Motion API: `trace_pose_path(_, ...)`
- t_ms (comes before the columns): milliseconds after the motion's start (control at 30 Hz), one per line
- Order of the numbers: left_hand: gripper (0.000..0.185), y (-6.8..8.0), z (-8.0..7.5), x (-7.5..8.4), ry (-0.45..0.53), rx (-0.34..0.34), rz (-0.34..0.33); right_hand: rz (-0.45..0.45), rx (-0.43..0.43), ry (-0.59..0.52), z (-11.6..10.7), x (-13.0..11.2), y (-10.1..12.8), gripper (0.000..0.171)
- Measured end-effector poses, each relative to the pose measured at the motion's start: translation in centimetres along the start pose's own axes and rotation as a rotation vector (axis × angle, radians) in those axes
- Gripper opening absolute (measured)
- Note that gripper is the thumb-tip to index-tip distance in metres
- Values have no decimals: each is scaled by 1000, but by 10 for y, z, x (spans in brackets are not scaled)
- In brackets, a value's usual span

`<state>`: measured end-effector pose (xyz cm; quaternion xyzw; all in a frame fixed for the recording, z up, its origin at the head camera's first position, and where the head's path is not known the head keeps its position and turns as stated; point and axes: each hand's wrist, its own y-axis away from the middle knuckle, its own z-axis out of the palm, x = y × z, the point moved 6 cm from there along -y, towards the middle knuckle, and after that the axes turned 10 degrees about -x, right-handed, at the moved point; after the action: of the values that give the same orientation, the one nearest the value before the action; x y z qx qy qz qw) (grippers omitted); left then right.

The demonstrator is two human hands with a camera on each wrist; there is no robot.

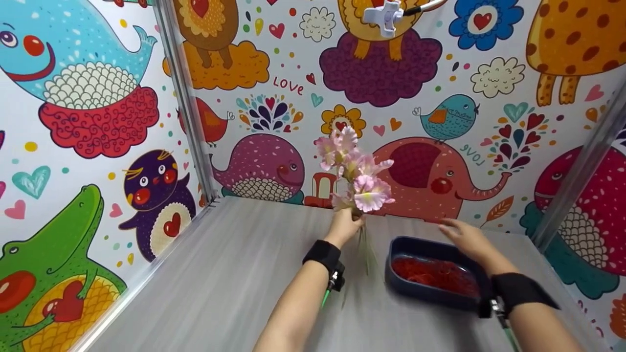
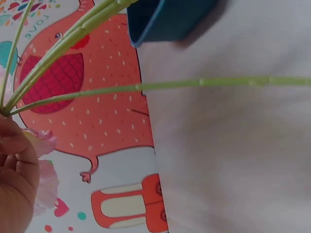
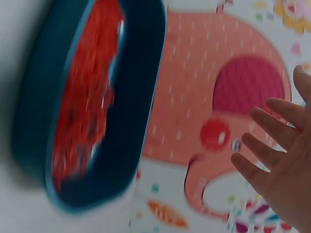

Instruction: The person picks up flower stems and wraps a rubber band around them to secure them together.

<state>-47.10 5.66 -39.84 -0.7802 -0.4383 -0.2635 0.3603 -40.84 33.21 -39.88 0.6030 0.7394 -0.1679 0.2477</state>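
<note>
My left hand [image 1: 346,226] grips a bunch of pink artificial flowers [image 1: 356,171] by the stems and holds it upright above the grey table. In the left wrist view the green stems [image 2: 160,86] fan out from my fingers [image 2: 14,160], with pink petals beside them. My right hand [image 1: 464,237] hovers open, fingers spread, over the far rim of a dark blue tray [image 1: 413,288] filled with red rubber bands [image 1: 433,274]. The right wrist view shows the tray [image 3: 131,121] and my straight fingers [image 3: 272,160] apart from it.
The grey table [image 1: 234,274] is boxed in by walls with bright cartoon animal prints. Metal posts [image 1: 183,98] stand at the corners. A white clamp [image 1: 386,17] hangs at the top of the back wall.
</note>
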Motion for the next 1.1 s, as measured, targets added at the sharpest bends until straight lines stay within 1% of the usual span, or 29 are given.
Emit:
trace_pose_path(167,14,-1,6,9,24,-5,-22,-131,-29,-182,36,-37,-15,51)
trace_pose_path(233,15,-1,9,11,32,-8,-24,-175,-48,-248,50,-50,-21,49)
trace_pose_path(333,15,-1,13,13,77,-30,-33,-209,-99,-343,69,-64,-26,49)
trace_pose_path(467,15,-2,17,15,128,-54,-46,-198,-165,-451,86,-75,-30,52)
trace_pose_path(567,15,-1,18,16,157,-53,-43,-173,-184,-502,94,-77,-32,55)
trace_pose_path(700,16,1,20,16,186,-46,-47,-153,-205,-540,100,-77,-34,59)
trace_pose_path(800,17,2,21,16,202,-43,-58,-174,-242,-572,102,-77,-35,61)
trace_pose_path(833,18,2,21,16,210,-38,-57,-187,-255,-595,102,-77,-35,60)
trace_pose_path(967,17,1,21,17,211,-26,-45,-245,-280,-609,103,-80,-35,55)
trace_pose_path(1100,16,2,22,15,214,-35,-54,-219,-252,-608,105,-80,-36,46)
